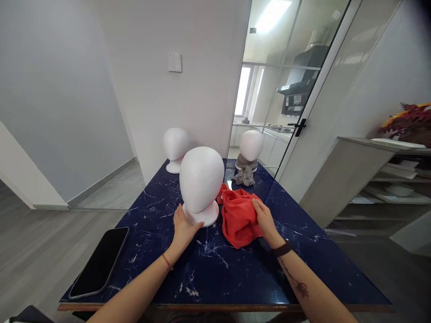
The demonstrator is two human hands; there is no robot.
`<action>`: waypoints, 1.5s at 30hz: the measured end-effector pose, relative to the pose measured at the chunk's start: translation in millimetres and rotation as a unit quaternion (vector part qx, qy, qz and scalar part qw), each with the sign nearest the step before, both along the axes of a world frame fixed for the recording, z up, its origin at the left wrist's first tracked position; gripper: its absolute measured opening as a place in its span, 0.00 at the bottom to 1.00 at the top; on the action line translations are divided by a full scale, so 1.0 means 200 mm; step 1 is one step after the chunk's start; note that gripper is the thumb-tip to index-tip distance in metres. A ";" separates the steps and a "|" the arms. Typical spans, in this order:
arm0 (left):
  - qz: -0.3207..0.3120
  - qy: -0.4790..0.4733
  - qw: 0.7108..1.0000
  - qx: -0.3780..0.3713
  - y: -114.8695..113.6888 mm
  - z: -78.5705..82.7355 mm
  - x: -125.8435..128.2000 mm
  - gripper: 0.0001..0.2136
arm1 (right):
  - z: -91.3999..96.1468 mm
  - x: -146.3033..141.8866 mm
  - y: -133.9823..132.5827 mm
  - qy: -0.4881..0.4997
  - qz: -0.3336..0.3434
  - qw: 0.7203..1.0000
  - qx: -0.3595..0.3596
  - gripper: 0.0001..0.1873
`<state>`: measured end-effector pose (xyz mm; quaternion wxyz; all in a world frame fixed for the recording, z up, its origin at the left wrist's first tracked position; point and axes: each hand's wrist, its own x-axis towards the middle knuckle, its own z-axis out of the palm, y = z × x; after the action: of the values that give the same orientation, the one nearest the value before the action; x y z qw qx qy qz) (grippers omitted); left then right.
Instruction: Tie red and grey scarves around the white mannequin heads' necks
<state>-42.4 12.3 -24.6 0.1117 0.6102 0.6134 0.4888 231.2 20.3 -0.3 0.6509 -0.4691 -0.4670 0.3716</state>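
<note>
A white foam mannequin head stands upright near the middle of the table. My left hand grips the front left of its round base, thumb lying along the near rim. To the right of that head, a bunched red cloth rests on the tabletop. My right hand pinches the cloth's right side between thumb and fingers; some fingertips are hidden behind the fabric. Farther back on the right, another white foam head wears a grey scarf wrapped around its neck.
A third bare foam head stands at the back left, against the wall. The blue marbled table bears a black phone at its near left corner. Beyond the right side are a glass door and a shelf unit.
</note>
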 end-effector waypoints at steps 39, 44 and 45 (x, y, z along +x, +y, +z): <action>-0.510 -0.376 0.715 -0.295 -0.16 0.35 0.17 0.17 | 0.16 0.40 0.09 0.176 0.099 0.973 -0.115 0.12; -0.496 -0.387 0.756 -0.182 -0.29 0.55 -0.06 0.17 | 0.16 0.35 0.04 0.076 0.211 0.967 -0.120 0.18; -0.494 -0.378 0.765 -0.167 -0.32 0.59 -0.11 0.16 | 0.16 0.35 0.02 0.062 0.265 0.953 -0.133 0.22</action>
<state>-64.7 -51.4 93.1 0.6610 0.5664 0.2072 0.4465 300.8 24.5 32.6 0.4885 -0.3874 -0.4796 0.6175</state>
